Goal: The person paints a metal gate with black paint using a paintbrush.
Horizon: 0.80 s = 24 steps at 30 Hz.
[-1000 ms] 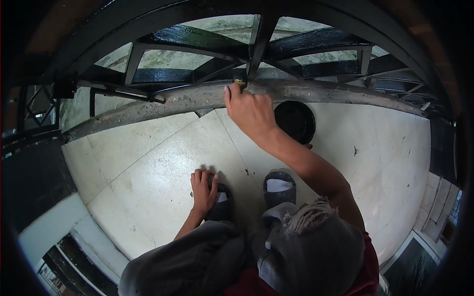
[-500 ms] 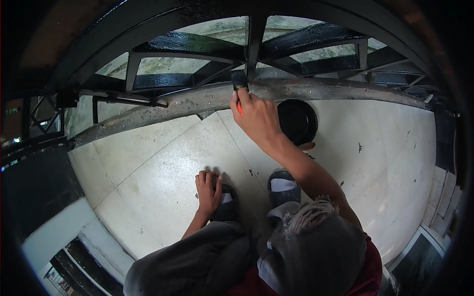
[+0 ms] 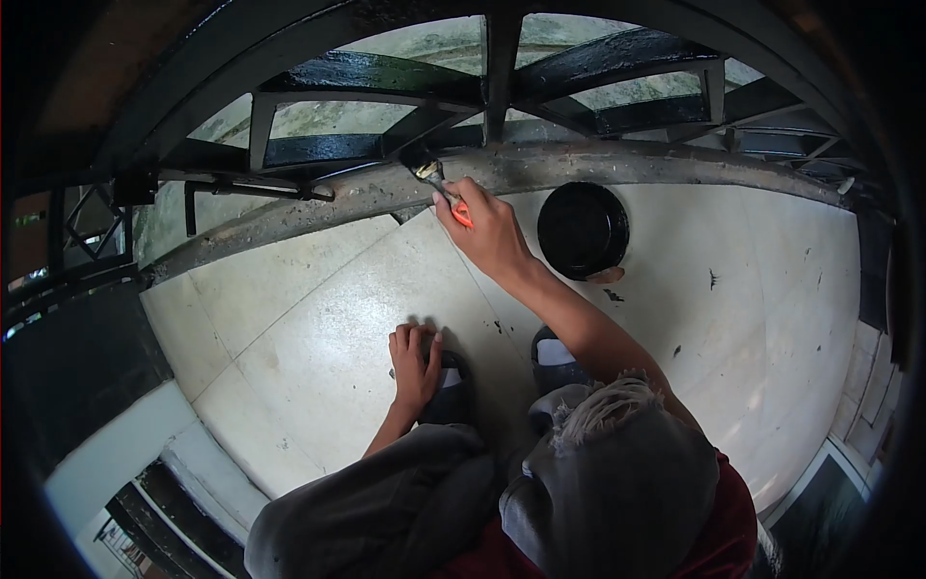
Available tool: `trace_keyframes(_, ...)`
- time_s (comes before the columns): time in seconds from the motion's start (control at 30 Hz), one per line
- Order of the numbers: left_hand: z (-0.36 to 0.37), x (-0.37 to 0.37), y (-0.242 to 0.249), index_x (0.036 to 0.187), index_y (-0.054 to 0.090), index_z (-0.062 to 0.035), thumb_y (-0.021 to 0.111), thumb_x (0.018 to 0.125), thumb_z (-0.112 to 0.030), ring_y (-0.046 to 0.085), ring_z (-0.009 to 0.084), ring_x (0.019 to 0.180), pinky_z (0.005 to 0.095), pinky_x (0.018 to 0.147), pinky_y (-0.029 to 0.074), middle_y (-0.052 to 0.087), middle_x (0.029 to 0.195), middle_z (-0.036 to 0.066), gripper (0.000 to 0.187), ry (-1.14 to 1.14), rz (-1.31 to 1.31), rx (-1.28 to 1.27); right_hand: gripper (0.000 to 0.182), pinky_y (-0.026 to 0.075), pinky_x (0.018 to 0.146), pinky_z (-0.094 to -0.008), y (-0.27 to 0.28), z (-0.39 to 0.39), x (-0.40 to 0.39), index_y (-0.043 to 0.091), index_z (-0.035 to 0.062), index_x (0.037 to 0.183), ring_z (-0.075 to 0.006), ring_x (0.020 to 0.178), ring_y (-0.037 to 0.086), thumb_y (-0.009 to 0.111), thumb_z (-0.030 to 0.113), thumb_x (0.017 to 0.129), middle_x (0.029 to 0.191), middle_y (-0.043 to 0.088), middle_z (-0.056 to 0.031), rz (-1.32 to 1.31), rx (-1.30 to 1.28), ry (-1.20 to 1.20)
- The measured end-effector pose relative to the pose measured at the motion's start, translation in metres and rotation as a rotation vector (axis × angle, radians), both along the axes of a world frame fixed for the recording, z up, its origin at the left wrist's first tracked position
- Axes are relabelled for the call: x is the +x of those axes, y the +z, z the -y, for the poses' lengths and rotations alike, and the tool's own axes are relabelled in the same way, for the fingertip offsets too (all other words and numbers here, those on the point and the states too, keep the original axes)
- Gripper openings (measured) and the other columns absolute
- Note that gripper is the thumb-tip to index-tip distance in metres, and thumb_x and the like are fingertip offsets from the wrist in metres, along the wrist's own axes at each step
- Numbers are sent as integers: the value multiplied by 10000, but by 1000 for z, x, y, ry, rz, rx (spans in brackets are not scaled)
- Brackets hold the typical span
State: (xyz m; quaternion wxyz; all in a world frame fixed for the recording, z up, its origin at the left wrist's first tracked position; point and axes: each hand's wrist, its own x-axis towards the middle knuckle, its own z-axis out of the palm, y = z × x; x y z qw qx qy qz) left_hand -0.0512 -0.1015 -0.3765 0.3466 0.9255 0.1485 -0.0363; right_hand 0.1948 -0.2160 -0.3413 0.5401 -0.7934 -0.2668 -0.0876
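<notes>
At the left, a black metal rod [image 3: 256, 190] is being seen low on the black gate [image 3: 323, 150], above the grey stone edge [image 3: 236, 214]. The left hand [image 3: 415, 372] is being held low over the pale floor [image 3: 318, 309], just beside the left shoe [image 3: 451, 396]. Its fingers are being kept a little bent and a little apart, with the palm facing down. Whether the floor is being touched by the fingertips cannot be told.

Next, a paint brush [image 3: 430, 174] is being held up over the stone edge. Its dark hairs are being pointed up and to the left, close to a slanted bar of the gate; whether the bar is being touched cannot be told. The orange part of its handle is being gripped by the right hand [image 3: 490, 232], with the fingers closed around it.

Further right, the right shoe [image 3: 557, 372] is being partly hidden by the grey trousers [image 3: 617, 482]. A round black tub [image 3: 582, 232] is being held up by the floor, near the stone edge. A small brown thing [image 3: 608, 276] is being seen at the tub's lower right side.
</notes>
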Motion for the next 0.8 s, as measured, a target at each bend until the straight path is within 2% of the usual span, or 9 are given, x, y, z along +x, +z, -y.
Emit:
trace_keyframes(0.1,2,0,0,1147,606,-11,646,965,-167,500,365,1062,466,951,400,535,1145,186,243,0,-3,5,214,562,585,-433,-1,-3,-4,541,-6,986,-394,712,702,703,126,940,816,683,-220,-69,-35,-47)
trace_keyframes(0.17,0,0,-1,1147,605,-12,646,965,-168,499,365,1064,466,952,400,534,1146,185,243,-9,-2,11,210,561,566,-418,2,-3,-4,532,-4,966,-375,686,699,701,117,937,793,679,-199,-11,-51,29)
trace_keyframes(0.27,0,0,-2,1142,609,-17,646,965,-170,495,365,1070,466,957,398,531,1147,186,237,-5,-11,12,212,555,547,-400,9,4,-4,531,0,952,-351,653,693,704,121,933,766,667,-179,5,-74,-42)
trace_keyframes(0.4,1,1,1,1131,615,-22,649,964,-173,492,365,1074,468,964,396,529,1146,187,228,5,-37,-12,221,552,535,-385,-7,-4,-4,534,-2,943,-336,620,682,712,127,927,738,653,-165,79,-141,48)
trace_keyframes(0.47,-1,2,3,1128,616,-22,651,964,-172,492,365,1073,469,964,396,530,1146,187,226,-1,-41,-10,203,576,566,-375,2,2,-1,576,-14,947,-324,683,731,740,101,913,820,710,-192,-49,-126,66)
trace_keyframes(0.5,0,2,4,1127,614,-15,640,969,-177,491,364,1085,464,974,395,529,1152,190,228,1,-47,-11,200,579,572,-379,5,3,1,577,-14,953,-328,696,736,737,99,915,830,714,-193,17,-57,-8)
trace_keyframes(0.6,1,3,4,1124,611,-7,629,974,-182,489,363,1097,460,980,394,528,1157,191,231,7,-52,-18,193,585,591,-380,-1,5,2,581,-16,956,-344,726,738,735,93,914,837,717,-195,-24,-162,41)
trace_keyframes(0.7,1,2,4,1117,610,-5,629,975,-181,490,362,1093,461,977,395,528,1154,190,227,5,-52,-15,189,588,609,-381,5,5,-1,583,-17,953,-362,761,735,735,87,910,860,720,-199,-35,-49,108)
trace_keyframes(0.8,2,3,4,1113,609,-4,628,976,-181,492,363,1088,461,974,396,530,1151,190,225,11,-56,-18,180,591,624,-374,4,1,-1,589,-20,946,-357,784,737,733,83,908,885,720,-197,-17,-123,85)
